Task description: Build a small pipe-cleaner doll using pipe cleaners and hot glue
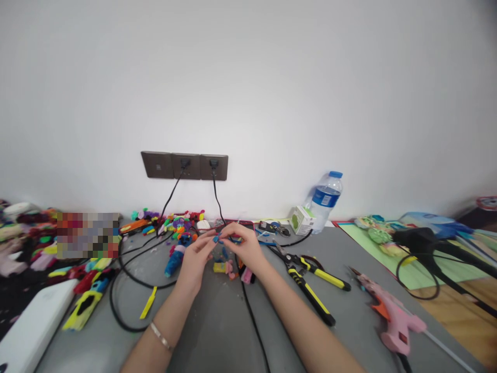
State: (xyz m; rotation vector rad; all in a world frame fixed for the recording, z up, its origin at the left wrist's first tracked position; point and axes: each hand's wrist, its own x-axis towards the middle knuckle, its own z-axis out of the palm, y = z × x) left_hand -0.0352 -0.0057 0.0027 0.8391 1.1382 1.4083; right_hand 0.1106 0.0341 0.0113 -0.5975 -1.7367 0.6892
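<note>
My left hand [195, 257] and my right hand [242, 247] meet over the middle of the grey table, thumbs and forefingers pinched together. Small spots of blue show at the fingertips; what they pinch is too small and blurred to make out. Just beneath the hands lie a yellow fuzzy piece [219, 267] and a salmon-pink fuzzy piece [232, 271]. Beside my right wrist is a pink piece [247, 274], partly covered by it. A blue fuzzy roll [174, 263] lies left of my left hand.
Yellow-and-black pliers [306, 290] and a pink glue gun [398, 316] lie at right. A water bottle [325, 203] and small box [302, 220] stand by the wall. Black cables [116, 305] loop at left, near colourful fuzzy pieces [87, 300] and a white device [37, 329].
</note>
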